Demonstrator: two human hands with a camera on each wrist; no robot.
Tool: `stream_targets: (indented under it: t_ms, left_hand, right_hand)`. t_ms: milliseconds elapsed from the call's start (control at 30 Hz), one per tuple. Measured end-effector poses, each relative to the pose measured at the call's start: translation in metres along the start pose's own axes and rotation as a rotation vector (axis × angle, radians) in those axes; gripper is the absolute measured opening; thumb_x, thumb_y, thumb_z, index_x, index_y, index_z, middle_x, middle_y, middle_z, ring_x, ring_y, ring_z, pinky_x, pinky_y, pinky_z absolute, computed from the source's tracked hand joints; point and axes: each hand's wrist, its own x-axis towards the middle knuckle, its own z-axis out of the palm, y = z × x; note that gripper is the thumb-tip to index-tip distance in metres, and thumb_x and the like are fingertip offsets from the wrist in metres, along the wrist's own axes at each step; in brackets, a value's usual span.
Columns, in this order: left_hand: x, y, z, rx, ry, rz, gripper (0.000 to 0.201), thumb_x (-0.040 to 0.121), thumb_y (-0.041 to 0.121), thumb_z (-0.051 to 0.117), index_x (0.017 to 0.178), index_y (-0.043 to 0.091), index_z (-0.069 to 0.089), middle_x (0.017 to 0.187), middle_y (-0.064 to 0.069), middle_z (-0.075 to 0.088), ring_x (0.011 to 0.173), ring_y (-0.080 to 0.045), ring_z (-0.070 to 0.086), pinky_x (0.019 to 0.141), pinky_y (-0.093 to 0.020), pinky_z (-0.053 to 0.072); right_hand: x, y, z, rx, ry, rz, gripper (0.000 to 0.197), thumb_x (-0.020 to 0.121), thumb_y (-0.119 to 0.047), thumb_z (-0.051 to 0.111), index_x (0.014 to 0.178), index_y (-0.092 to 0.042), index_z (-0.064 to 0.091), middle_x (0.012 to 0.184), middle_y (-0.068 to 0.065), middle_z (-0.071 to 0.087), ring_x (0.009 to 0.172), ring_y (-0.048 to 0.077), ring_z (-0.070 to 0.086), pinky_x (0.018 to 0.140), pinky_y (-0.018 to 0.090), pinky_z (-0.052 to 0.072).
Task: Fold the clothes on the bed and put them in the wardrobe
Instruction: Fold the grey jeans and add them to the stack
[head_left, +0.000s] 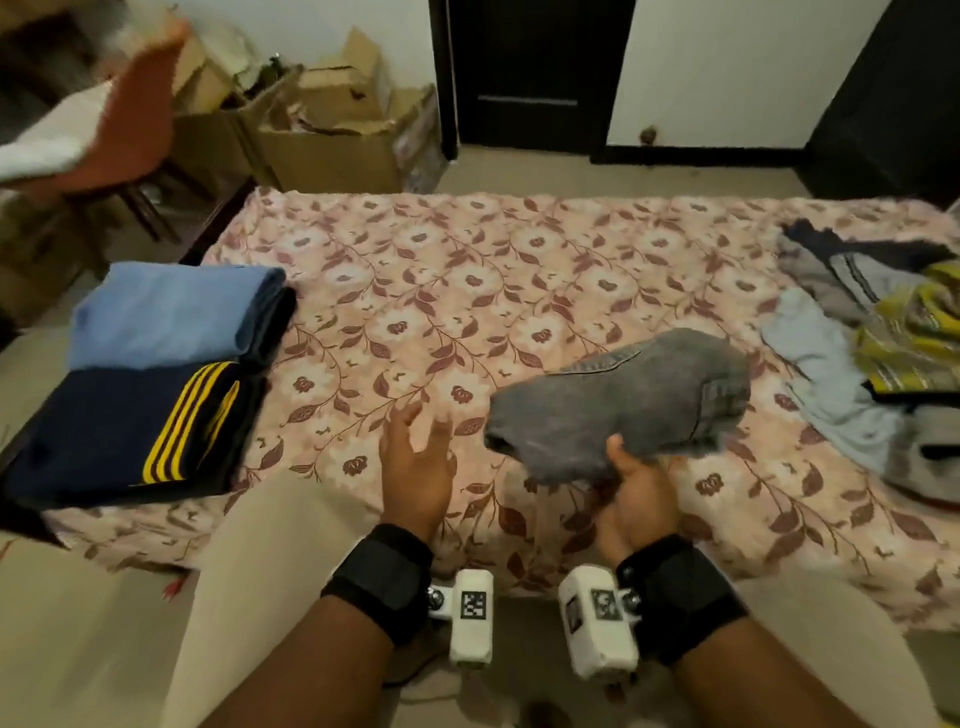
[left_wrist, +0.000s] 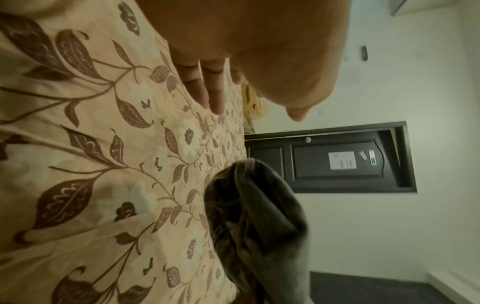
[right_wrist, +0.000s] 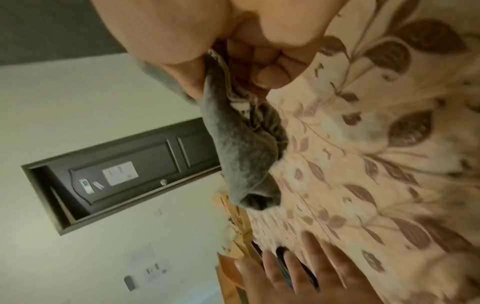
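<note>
Right hand (head_left: 631, 493) palm-up, grip pinching folded grey garment (head_left: 623, 400) above bed (head_left: 467, 291); left hand (head_left: 415, 467) fingers spread, empty.

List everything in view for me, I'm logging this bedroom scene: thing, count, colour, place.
bed: one, pink floral sheet, across the middle
grey garment: one, bundled, lifted over the bed, in the right hand
folded clothes: one group, light blue on top of dark pieces and navy with yellow stripes, bed's left end
unfolded clothes: one heap, grey, pale blue, yellow, bed's right end
cardboard boxes: several, brown, floor beyond the bed
chair: one, orange, far left
door: one, dark, far wall
left hand: open, fingers spread, over the sheet
right hand: grips the grey garment
</note>
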Motion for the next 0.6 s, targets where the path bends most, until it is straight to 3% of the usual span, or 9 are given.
stream_targets:
  t_ms: [33,67,167,233,300,367,433,467,600]
  left_hand:
    - [0.004,-0.002,-0.006,-0.061,0.002,-0.054,0.042,0.101,0.053,0.059,0.139,0.036,0.054,0.150,0.003,0.047,0.124,-0.023,0.059,0.072,-0.020,0.058]
    - [0.006,-0.007,-0.011,-0.091,-0.009,-0.104,0.040,0.104,0.048,0.057,0.140,0.031,0.054,0.147,0.004,0.050,0.120,-0.024,0.061,0.069,-0.020,0.058]
    - [0.018,-0.030,-0.025,0.001,-0.116,-0.241,0.037,0.100,0.050,0.061,0.130,0.029,0.058,0.139,-0.009,0.062,0.116,-0.032,0.066,0.094,-0.046,0.057]
    - [0.019,-0.047,-0.030,0.098,-0.210,-0.290,0.041,0.093,0.055,0.069,0.120,0.025,0.062,0.123,-0.021,0.068,0.096,-0.031,0.071,0.083,-0.043,0.058]
    - [0.019,-0.069,-0.033,0.240,-0.286,-0.280,0.062,0.078,0.073,0.071,0.116,0.024,0.065,0.114,-0.022,0.071,0.093,-0.034,0.072,0.085,-0.044,0.061]
    - [0.018,-0.084,-0.033,0.350,-0.332,-0.270,0.079,0.066,0.085,0.070,0.117,0.024,0.067,0.110,-0.013,0.074,0.099,-0.033,0.072,0.094,-0.052,0.059]
    - [0.018,-0.082,-0.031,0.370,-0.364,-0.260,0.069,0.079,0.071,0.075,0.127,0.022,0.063,0.121,-0.003,0.070,0.109,-0.027,0.067,0.102,-0.049,0.054]
    - [0.015,-0.078,-0.030,0.354,-0.360,-0.256,0.064,0.085,0.059,0.077,0.133,0.021,0.059,0.126,-0.001,0.066,0.115,-0.026,0.064,0.105,-0.047,0.052]
    - [0.015,-0.067,-0.023,0.355,-0.339,-0.237,0.066,0.088,0.045,0.080,0.140,0.021,0.047,0.120,0.005,0.058,0.111,-0.021,0.059,0.104,-0.038,0.050]
  right_hand:
    - [-0.006,0.017,0.013,-0.024,-0.024,0.022,0.024,0.098,-0.024,0.063,0.121,-0.018,0.067,0.111,0.003,0.076,0.094,0.021,0.073,0.077,0.037,0.056]
    - [-0.007,0.038,0.021,-0.051,-0.010,0.071,0.022,0.097,-0.024,0.065,0.119,-0.019,0.067,0.108,0.002,0.077,0.090,0.021,0.073,0.073,0.036,0.055]
    - [0.014,0.106,0.014,-0.207,0.076,0.224,0.036,0.092,-0.033,0.074,0.124,-0.017,0.066,0.107,0.005,0.075,0.089,0.028,0.072,0.068,0.037,0.055]
    - [0.080,0.178,-0.049,-0.550,0.149,0.242,0.074,0.074,-0.061,0.082,0.128,-0.014,0.064,0.108,0.006,0.073,0.085,0.029,0.071,0.070,0.038,0.056]
    - [0.134,0.218,-0.099,-0.790,0.161,0.255,0.110,0.044,-0.091,0.076,0.130,-0.022,0.064,0.119,0.000,0.072,0.101,0.030,0.071,0.090,0.046,0.057]
    - [0.104,0.191,-0.083,-0.764,0.108,0.290,0.088,0.056,-0.082,0.078,0.118,-0.020,0.071,0.099,0.003,0.076,0.086,0.029,0.073,0.083,0.047,0.061]
    - [0.030,0.117,-0.016,-0.657,0.136,0.308,0.039,0.084,-0.046,0.078,0.097,-0.010,0.070,0.068,0.009,0.066,0.057,0.026,0.062,0.057,0.033,0.055]
    - [0.017,0.097,-0.007,-0.648,0.149,0.268,0.028,0.090,-0.035,0.075,0.088,-0.009,0.067,0.065,0.008,0.061,0.056,0.024,0.057,0.053,0.030,0.049]
    - [0.014,0.029,-0.015,-0.924,0.314,-0.248,0.047,0.088,-0.043,0.073,0.059,-0.018,0.046,0.059,-0.001,0.045,0.062,0.023,0.045,0.062,0.029,0.038]
